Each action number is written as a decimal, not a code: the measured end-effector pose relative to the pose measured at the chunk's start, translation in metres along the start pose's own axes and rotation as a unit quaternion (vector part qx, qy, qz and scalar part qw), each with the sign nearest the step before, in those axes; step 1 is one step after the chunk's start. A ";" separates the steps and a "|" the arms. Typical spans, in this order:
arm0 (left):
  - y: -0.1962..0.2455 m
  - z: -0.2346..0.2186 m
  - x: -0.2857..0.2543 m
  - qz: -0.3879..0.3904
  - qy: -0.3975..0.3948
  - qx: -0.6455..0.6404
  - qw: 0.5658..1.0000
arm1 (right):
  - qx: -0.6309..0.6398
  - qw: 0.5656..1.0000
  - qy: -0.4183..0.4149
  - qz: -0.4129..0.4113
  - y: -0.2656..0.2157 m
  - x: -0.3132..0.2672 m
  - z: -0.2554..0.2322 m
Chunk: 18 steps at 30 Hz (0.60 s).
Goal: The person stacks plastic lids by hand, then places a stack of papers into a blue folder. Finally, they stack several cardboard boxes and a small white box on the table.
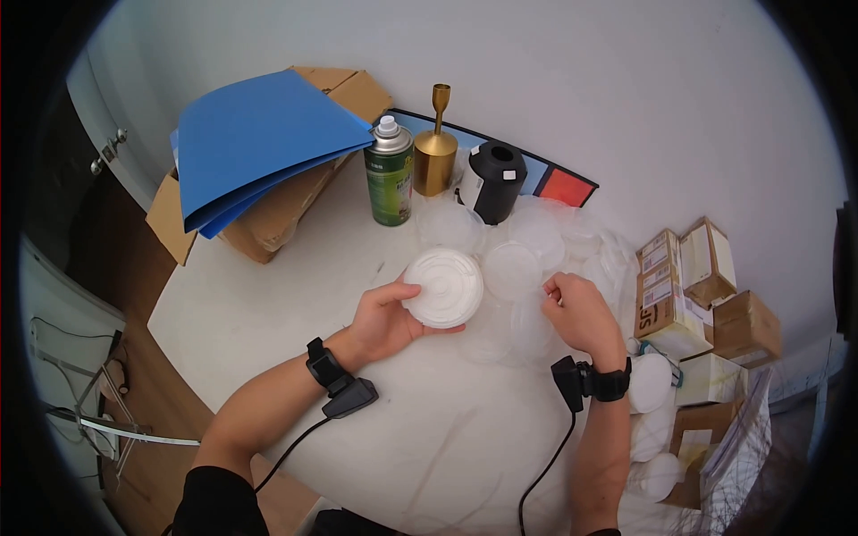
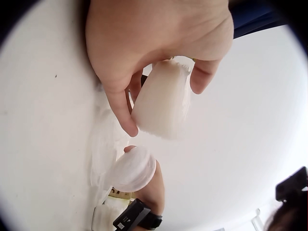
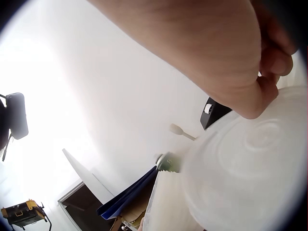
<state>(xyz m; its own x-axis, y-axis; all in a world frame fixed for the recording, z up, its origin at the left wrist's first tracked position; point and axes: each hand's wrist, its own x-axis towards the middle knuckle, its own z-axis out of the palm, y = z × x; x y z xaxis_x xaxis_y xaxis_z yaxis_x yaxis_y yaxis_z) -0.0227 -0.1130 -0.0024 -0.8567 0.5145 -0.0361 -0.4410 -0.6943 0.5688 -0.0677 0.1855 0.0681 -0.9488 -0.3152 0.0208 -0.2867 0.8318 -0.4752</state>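
Note:
My left hand (image 1: 384, 317) holds a thick stack of round, translucent white plastic lids (image 1: 444, 290) over the table, thumb on the near side and fingers around it. Seen from the left wrist, the stack (image 2: 161, 103) is many thin layers pressed together. To the right, my right hand (image 1: 585, 317) pinches the edge of a single plastic lid (image 3: 240, 159) between thumb and fingertips. That lid shows concentric rings, and it appears tilted in the left wrist view. Several more clear lids (image 1: 447, 225) lie spread on the table beyond both hands.
Behind the lids stand a green spray can (image 1: 391, 183), a gold candlestick (image 1: 436, 156) and a black cylinder (image 1: 500, 183). Blue folders (image 1: 268, 134) lie on a cardboard box at the left. Small cartons (image 1: 706, 259) and stacked white round pieces (image 1: 651, 384) sit along the right side.

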 end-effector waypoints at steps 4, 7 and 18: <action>0.000 -0.004 -0.001 -0.003 -0.013 -0.018 1.000 | 0.054 0.998 0.019 0.013 -0.005 0.003 0.003; 0.001 -0.006 -0.001 -0.007 -0.020 -0.017 1.000 | 0.088 0.996 0.018 0.001 -0.012 0.003 -0.007; 0.000 -0.002 -0.002 -0.007 0.004 -0.023 1.000 | 0.327 0.940 0.015 -0.101 -0.013 0.003 -0.013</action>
<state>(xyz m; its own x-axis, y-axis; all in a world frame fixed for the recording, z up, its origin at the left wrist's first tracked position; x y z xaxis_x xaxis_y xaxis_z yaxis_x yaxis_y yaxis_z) -0.0213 -0.1147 -0.0037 -0.8523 0.5207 -0.0495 -0.4643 -0.7096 0.5300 -0.0683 0.1792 0.0857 -0.8894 -0.4163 0.1890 -0.3286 0.2948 -0.8973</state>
